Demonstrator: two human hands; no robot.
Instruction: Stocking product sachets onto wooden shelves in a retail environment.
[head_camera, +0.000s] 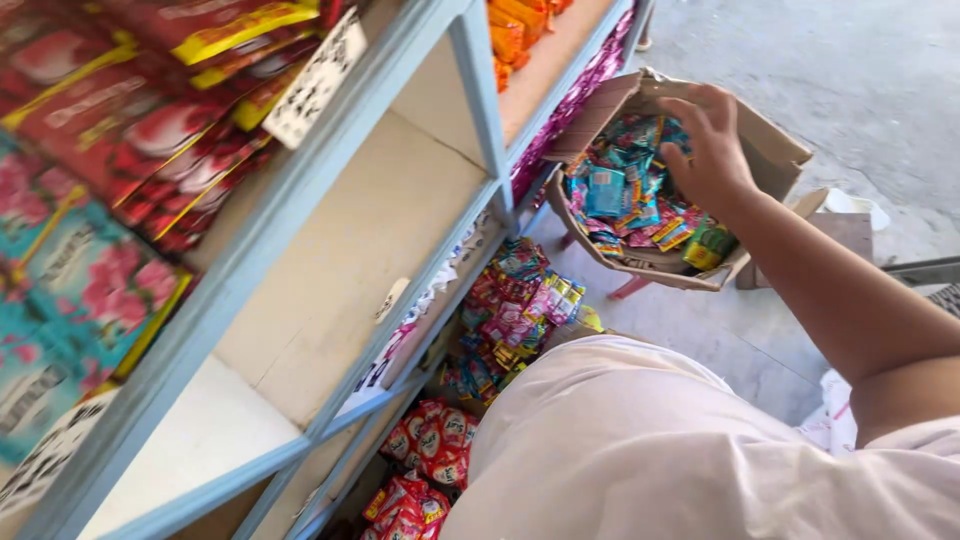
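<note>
Right hand (712, 150) over cardboard box (770, 150), fingers curled loosely, nothing visibly pinched; grip state uncertain. Small sachets (625, 195) heaped directly below and just left of fingertips, inside box. No shared long axis noted. Left hand out of view; right nearer.

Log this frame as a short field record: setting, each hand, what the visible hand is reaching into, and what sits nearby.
setting: shop aisle beside a pale blue shelf rack
right hand: reaching into a cardboard box, fingers spread over the contents; grip cannot be told
left hand: not in view
box contents: small colourful sachets, mostly teal, pink and yellow
middle shelf: bare board
upper shelf: red packets and teal floral packets
lower shelves: mixed sachets and red-and-white packets
floor: grey concrete
</note>
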